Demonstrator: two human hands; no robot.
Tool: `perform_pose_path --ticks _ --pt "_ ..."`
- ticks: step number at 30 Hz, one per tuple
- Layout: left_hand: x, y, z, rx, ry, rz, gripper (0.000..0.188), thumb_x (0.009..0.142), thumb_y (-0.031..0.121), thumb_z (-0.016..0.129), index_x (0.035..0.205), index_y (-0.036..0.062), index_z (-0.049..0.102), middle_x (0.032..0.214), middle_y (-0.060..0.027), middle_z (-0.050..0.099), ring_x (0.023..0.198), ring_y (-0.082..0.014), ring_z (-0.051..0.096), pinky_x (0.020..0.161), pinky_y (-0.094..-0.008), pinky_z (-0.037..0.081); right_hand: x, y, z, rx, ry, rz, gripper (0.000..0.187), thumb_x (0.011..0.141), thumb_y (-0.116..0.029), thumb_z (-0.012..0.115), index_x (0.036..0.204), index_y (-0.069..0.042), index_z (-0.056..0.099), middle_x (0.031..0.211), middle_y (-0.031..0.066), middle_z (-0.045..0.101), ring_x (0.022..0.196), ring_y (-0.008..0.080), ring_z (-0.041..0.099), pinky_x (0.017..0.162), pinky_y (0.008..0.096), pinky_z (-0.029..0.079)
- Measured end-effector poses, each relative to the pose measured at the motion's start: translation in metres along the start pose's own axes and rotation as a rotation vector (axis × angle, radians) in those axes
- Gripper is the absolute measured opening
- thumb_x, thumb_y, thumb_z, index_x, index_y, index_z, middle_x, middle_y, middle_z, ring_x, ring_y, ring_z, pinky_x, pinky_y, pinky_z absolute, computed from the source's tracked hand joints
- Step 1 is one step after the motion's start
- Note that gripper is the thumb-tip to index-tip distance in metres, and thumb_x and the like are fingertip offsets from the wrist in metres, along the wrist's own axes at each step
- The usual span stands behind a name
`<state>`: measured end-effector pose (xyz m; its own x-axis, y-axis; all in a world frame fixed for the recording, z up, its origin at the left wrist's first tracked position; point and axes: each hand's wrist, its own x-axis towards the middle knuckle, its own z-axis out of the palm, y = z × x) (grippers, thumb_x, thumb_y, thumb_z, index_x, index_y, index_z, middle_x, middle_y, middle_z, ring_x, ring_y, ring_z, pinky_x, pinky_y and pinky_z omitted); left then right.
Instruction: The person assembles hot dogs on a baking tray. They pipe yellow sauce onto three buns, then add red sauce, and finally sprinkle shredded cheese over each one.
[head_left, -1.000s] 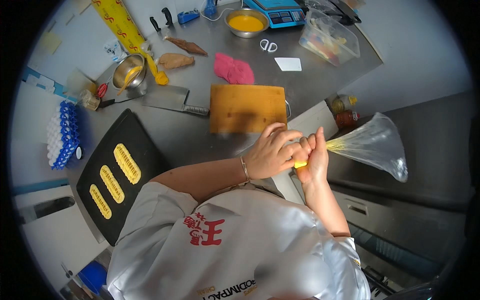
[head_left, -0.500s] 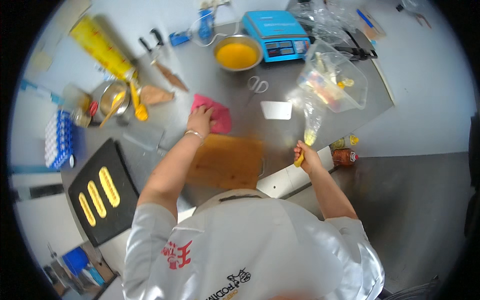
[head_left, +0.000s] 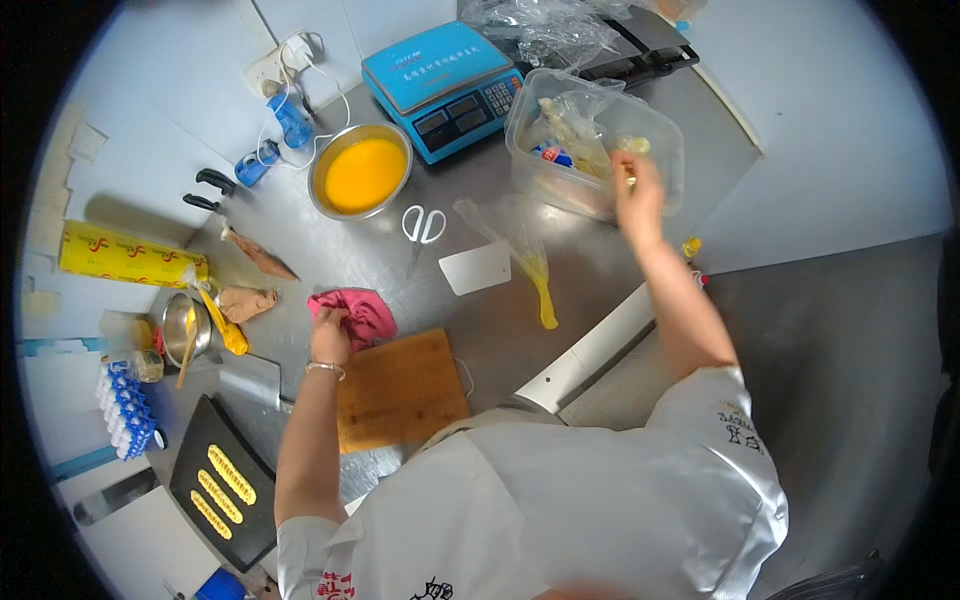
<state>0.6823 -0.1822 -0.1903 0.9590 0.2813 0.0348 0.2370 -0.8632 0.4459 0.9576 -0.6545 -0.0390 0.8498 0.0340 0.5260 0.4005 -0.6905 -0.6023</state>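
We pinch the crumpled pink fabric cloth (head_left: 370, 314) in our left hand (head_left: 331, 338) on the grey metal counter (head_left: 595, 270), beside the flat brown wooden board (head_left: 402, 390), likely for easy reach, while our right hand (head_left: 638, 192), grip unclear, overhangs the clear rectangular plastic bin (head_left: 669, 167).

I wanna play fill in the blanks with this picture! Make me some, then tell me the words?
1. The right hand is at the clear box.
The left hand is on a cloth colored ____.
2. The black tray holds ____ long yellow pieces.
3. The scissors have ____ handles.
4. The scale is colored ____.

Words: pink; three; white; blue.
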Motion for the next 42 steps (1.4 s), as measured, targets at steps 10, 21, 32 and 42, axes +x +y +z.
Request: perform_pose_path --ticks 10,21,32,42 --pt "-0.024 0.005 0.004 -0.115 -0.061 -0.035 0.059 0.069 -0.001 0.064 0.127 0.0061 0.059 0.122 -0.0158 0.056 0.113 -0.0341 0.055 0.098 -0.0378 0.046 0.08 0.129 0.093 -0.471 -1.269 -0.062 0.04 0.085 -0.032 0.061 0.119 -0.012 0.066 0.121 0.0166 0.065 0.113 0.0328 0.062 0.095 0.0426 0.047" --pt "-0.092 0.028 -0.013 -0.068 0.169 -0.144 0.049 0.083 -0.001 0.059 0.131 0.0053 0.054 0.137 -0.0174 0.05 0.126 -0.0359 0.048 0.106 -0.0417 0.04 0.094 0.106 0.082 -0.634 -1.362 -0.051 0.041 0.087 -0.028 0.06 0.117 -0.001 0.063 0.104 0.0156 0.069 0.094 0.0281 0.064 0.082 0.0415 0.048" --pt "-0.257 0.092 -0.095 -0.411 0.373 -0.154 0.041 0.087 0.01 0.06 0.127 0.0055 0.056 0.133 -0.0135 0.052 0.122 -0.0325 0.05 0.101 -0.0393 0.044 0.109 -0.034 -0.041 0.529 -0.52 0.196 0.029 0.094 -0.019 0.064 0.118 -0.002 0.061 0.103 0.0082 0.065 0.085 0.0145 0.064 0.071 0.026 0.051" --pt "-0.424 0.023 -0.217 -1.728 0.419 0.081 0.056 0.099 0.042 0.05 0.143 0.0079 0.042 0.144 -0.0105 0.046 0.132 -0.0247 0.045 0.109 -0.0415 0.037 -0.34 -0.575 -0.007 1.292 -1.59 0.179 0.026 0.097 -0.012 0.053 0.121 -0.003 0.054 0.112 0.0136 0.066 0.094 0.0241 0.068 0.083 0.036 0.056"
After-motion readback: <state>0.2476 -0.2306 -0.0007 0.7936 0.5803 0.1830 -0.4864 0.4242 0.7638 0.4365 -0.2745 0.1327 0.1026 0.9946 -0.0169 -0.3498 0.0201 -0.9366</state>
